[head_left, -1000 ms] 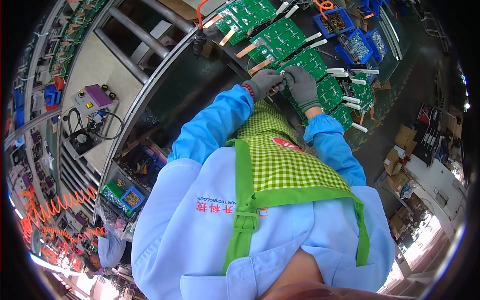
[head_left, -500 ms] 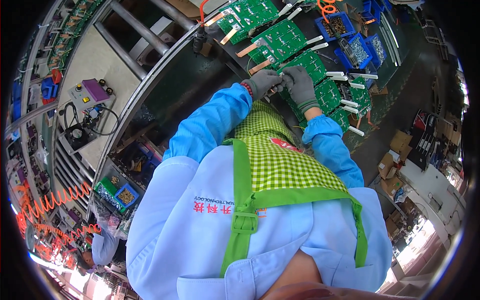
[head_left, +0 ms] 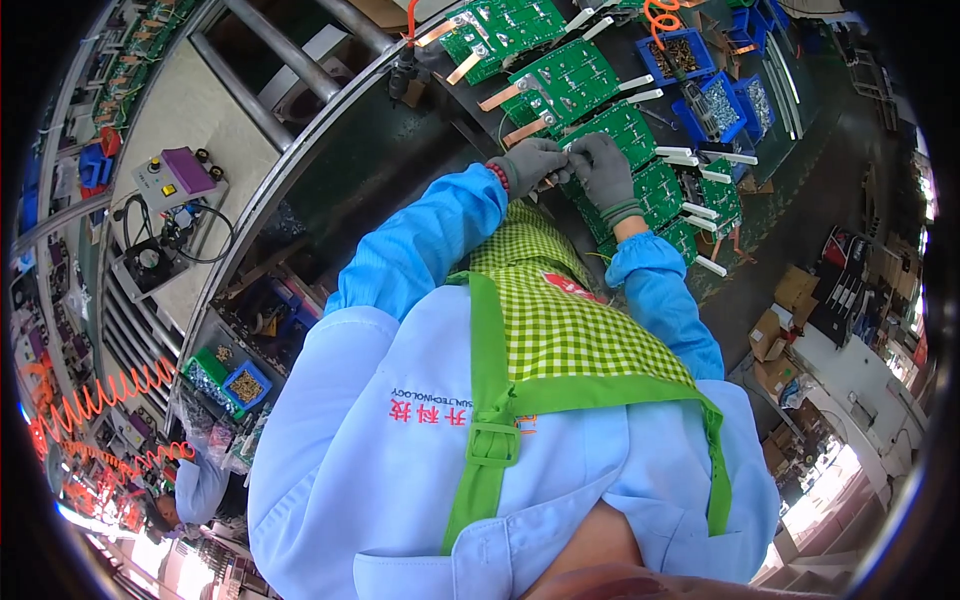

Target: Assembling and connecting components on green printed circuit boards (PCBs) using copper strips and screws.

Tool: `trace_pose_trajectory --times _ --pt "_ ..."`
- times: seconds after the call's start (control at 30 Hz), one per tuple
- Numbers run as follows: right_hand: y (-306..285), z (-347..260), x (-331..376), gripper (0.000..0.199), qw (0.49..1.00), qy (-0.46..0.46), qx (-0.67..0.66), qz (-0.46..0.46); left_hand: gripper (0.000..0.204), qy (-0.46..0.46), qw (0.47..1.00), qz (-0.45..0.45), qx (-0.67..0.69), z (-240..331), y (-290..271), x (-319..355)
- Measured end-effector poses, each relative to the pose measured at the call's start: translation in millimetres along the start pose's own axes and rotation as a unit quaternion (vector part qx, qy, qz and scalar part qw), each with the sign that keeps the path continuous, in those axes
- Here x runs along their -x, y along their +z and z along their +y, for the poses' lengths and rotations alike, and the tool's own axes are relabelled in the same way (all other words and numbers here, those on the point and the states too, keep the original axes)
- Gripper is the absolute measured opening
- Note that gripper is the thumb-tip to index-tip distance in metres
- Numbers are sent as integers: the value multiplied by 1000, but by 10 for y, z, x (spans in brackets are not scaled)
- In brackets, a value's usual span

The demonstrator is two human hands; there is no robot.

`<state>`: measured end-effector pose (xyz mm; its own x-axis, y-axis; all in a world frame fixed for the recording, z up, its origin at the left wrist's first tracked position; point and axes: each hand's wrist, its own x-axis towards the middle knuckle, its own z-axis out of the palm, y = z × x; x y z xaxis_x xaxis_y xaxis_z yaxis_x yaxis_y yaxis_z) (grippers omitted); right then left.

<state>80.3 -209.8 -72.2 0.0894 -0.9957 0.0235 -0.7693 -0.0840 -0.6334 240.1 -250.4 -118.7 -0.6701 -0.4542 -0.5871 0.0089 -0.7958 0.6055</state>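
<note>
At the near edge of a dark workbench (head_left: 668, 132), the grey-gloved left hand (head_left: 533, 165) and right hand (head_left: 603, 170) meet at the fingertips, fingers bent; whether they grip anything cannot be told. A green circuit board (head_left: 622, 130) lies just beyond them on the bench, among others bearing copper strips (head_left: 527, 131) and white bars (head_left: 641, 96). Toward the far edge: blue bins (head_left: 686, 77) of small metal fasteners.

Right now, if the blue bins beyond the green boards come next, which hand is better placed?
Probably the right hand: it's nearer those blue bins, while the left hand sits farther left.
</note>
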Motion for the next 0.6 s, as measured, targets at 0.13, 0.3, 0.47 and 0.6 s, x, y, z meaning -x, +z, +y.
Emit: trace_pose_trajectory --times 0.13,0.3,0.47,0.6 --pt "9 -22 -24 15 999 47 -2 10 11 -5 1000 -4 -6 7 -12 11" --pt "15 -62 -18 14 999 40 15 12 11 20 1000 -20 3 -27 -48 0" --pt "113 -34 -37 18 994 69 75 29 13 39 999 -17 -33 6 10 57" --pt "103 -35 -78 26 986 94 139 6 17 54 997 -44 -15 -18 -15 32"
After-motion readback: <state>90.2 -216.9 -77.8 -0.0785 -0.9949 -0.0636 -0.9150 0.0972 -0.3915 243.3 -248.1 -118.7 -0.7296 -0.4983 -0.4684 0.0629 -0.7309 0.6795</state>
